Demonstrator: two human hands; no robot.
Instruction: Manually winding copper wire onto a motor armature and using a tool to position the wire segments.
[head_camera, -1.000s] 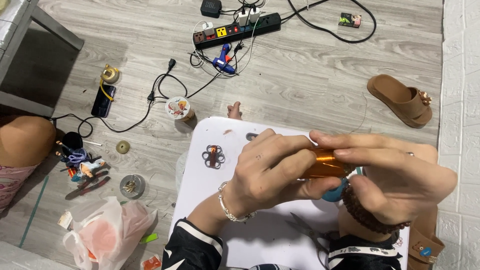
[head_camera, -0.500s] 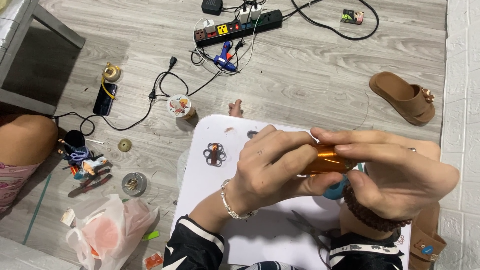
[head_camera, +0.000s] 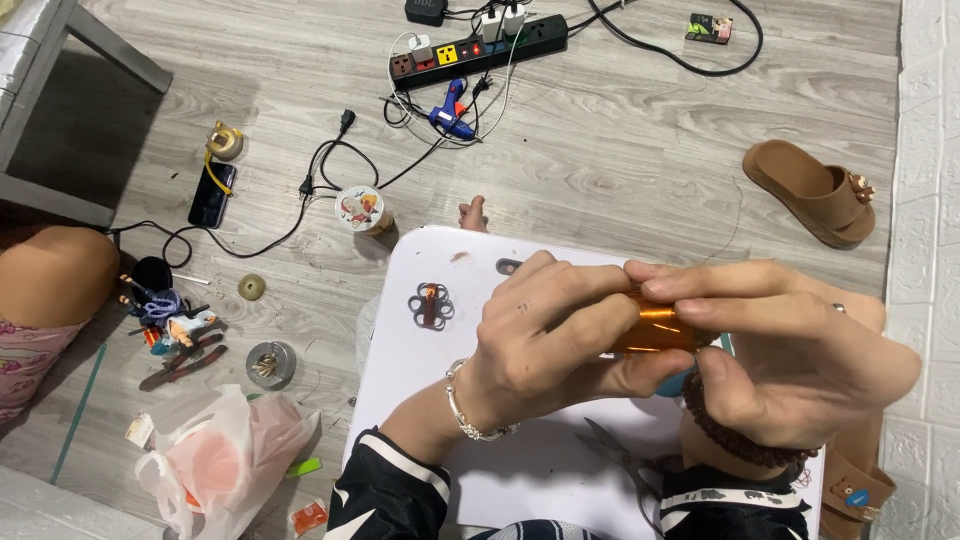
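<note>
Nothing has shifted; both hands (head_camera: 680, 350) clasp copper spool (head_camera: 655, 328).

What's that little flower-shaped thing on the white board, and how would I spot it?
Start at the white board on the person's lap. Left of the left hand lies a small flower-shaped metal piece, a ring of grey loops around a brownish centre, the only thing lying loose on that side.

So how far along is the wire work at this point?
Done: one small wire flower lies finished on the white board. In hand: left hand and right hand both grip a copper wire spool. No second piece shows yet; scissors lie unused.
</note>
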